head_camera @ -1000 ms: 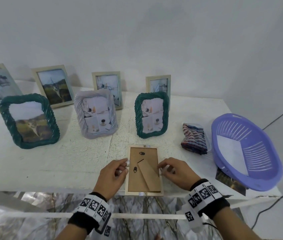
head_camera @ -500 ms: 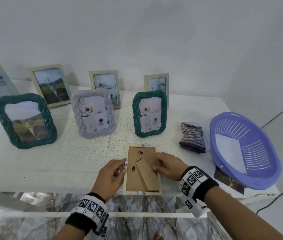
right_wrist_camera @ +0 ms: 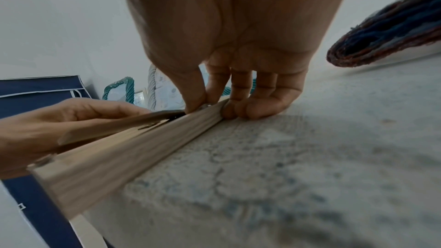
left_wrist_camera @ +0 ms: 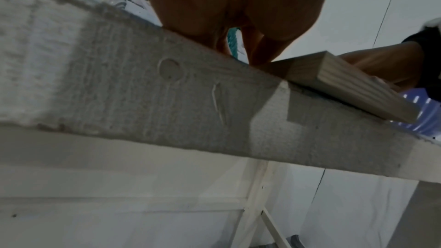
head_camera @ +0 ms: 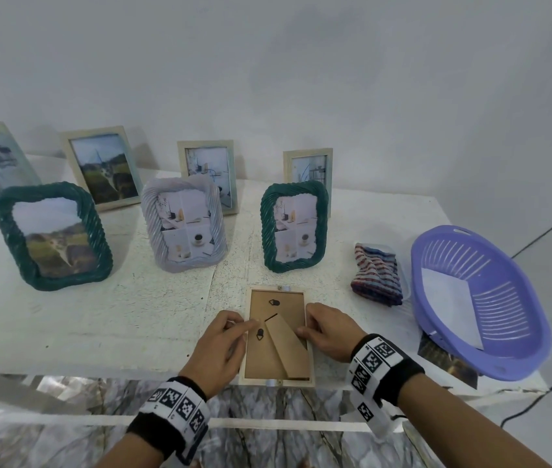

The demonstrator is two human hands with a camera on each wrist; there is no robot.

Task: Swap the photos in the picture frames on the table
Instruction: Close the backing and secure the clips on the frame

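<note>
A light wooden frame (head_camera: 276, 336) lies face down near the table's front edge, brown backboard and folded stand (head_camera: 286, 346) facing up. My left hand (head_camera: 225, 339) reaches over its left edge, curled fingertips on the backboard beside the stand. My right hand (head_camera: 325, 329) pinches the frame's right edge. In the right wrist view the right hand (right_wrist_camera: 238, 44) has its thumb on top of the frame (right_wrist_camera: 133, 150) and its fingers against the outer side, and the left hand (right_wrist_camera: 59, 120) shows behind the stand. The left wrist view shows the frame's corner (left_wrist_camera: 346, 74) at the table edge.
Two green rope frames (head_camera: 53, 236) (head_camera: 295, 228) and a lilac one (head_camera: 183, 224) stand behind, with several pale frames by the wall. A striped cloth (head_camera: 377, 275) and a purple basket (head_camera: 453, 236) sit to the right, a loose photo (head_camera: 447, 359) under the basket.
My right hand has moved left onto the frame's right edge and taken hold of it. My left fingers have slid from the left edge onto the backboard.
</note>
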